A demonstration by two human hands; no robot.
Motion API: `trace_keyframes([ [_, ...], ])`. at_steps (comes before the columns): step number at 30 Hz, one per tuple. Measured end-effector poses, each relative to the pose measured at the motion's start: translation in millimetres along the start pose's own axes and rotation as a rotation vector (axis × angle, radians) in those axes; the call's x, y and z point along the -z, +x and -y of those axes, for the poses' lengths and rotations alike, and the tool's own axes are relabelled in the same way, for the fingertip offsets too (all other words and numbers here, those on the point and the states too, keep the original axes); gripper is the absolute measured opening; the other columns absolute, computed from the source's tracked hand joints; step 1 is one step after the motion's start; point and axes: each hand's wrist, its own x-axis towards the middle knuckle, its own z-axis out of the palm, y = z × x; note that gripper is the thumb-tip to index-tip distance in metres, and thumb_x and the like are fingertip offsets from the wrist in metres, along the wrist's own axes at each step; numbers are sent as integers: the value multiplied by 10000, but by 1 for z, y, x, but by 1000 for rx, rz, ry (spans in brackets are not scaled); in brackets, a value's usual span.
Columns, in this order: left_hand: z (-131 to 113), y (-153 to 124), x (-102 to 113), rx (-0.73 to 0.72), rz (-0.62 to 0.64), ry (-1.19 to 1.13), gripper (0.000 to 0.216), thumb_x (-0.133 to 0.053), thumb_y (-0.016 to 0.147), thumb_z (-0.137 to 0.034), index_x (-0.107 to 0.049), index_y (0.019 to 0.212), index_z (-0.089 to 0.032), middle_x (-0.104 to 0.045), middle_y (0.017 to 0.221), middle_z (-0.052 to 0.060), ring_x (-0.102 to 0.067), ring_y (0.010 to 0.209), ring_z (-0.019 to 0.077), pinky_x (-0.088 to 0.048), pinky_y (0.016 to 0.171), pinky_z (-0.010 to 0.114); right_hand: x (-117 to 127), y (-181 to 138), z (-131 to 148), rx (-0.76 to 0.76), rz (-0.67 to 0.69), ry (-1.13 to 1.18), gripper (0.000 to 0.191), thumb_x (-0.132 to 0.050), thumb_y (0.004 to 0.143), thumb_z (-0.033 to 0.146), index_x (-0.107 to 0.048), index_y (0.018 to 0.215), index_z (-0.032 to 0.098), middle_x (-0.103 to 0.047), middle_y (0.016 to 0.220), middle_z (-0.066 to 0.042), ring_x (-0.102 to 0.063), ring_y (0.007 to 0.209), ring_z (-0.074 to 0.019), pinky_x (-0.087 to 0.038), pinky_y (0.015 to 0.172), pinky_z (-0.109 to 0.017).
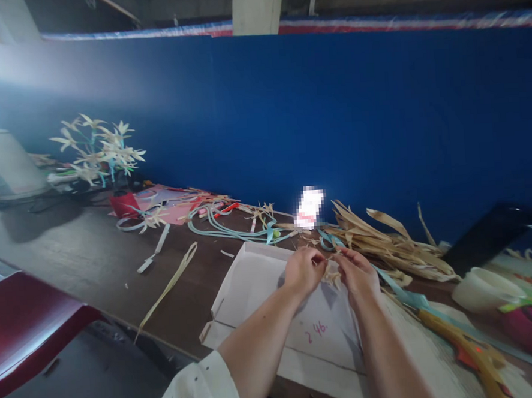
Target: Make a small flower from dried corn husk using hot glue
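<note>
Looks like we're working a pale husk piece (332, 276), left hand (303, 270) and right hand (357, 272) fingers pinching it, cardboard box (257, 283) sitting below them; next move's probably needing steadiness.

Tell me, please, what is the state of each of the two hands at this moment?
Left hand: closed, pinching what looks like a small pale husk piece.
Right hand: closed, apparently pinching the same piece.
</note>
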Motion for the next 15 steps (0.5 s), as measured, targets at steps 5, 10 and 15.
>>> trace_keyframes([
  [5, 2, 1, -2, -81, -22, -10, 95, -605, 761, -245, -669, 751, -175, -623, 807, 30, -555, 776, 139, -414, 711, 233, 1, 1, -2, 14, -1, -1, 480, -821, 513, 373, -669, 912, 155, -533, 544, 48, -361, 389, -41, -226, 347, -171],
  [10, 4, 2, -3, -75, -28, -22, 81, -605, 748, -219, -658, 728, -161, -619, 792, 34, -556, 770, 141, -420, 722, 240, 1, 1, -2, -7, 5, 0, 465, -820, 511, 354, -669, 908, 164, -527, 551, 54, -346, 389, -39, -207, 346, -172],
  [15, 3, 3, -2, 17, -2, -46, 102, -597, 745, -236, -660, 738, -156, -634, 809, 37, -566, 768, 145, -422, 712, 251, 1, 2, -3, -19, 20, 42, 470, -828, 487, 339, -668, 896, 170, -544, 580, 48, -376, 411, -46, -213, 343, -167],
])
